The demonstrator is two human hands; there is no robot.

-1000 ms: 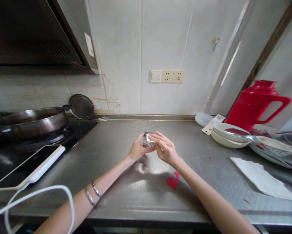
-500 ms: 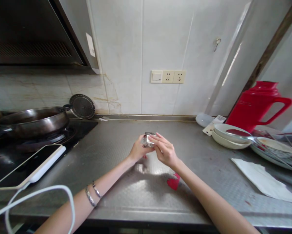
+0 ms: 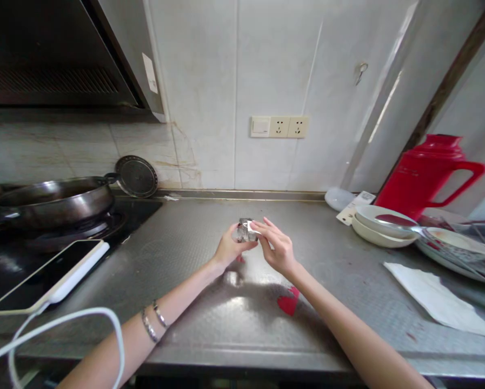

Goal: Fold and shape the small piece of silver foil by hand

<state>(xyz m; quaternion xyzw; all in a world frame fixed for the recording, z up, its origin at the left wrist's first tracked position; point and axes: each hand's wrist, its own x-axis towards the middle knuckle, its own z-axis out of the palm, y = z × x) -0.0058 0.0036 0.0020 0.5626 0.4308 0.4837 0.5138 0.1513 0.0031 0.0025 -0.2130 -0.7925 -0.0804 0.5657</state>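
Note:
A small, shiny, see-through glass container (image 3: 243, 231) with dark patches is held above the middle of the counter. My left hand (image 3: 228, 250) wraps around it from the left, thumb along the near side. On its right side my right hand (image 3: 277, 249) presses a small white tissue-like piece (image 3: 252, 227) with closed fingertips. The fingers partly cover both things, so their full shape is hidden. Below the hands, red heart-shaped marks (image 3: 288, 301) show on the metal counter (image 3: 226, 346).
Left stand a steel pan (image 3: 59, 202) on the stove and a phone (image 3: 43, 278) with a white cable (image 3: 84, 312) looping over my left forearm. To the right are a red thermos (image 3: 424, 178), stacked bowls (image 3: 382, 232), a patterned plate (image 3: 449, 256) and a white napkin (image 3: 437, 297).
The fingers of my right hand have shifted slightly right along the container with the white piece, uncovering more of the container. My left hand stays nearly in place.

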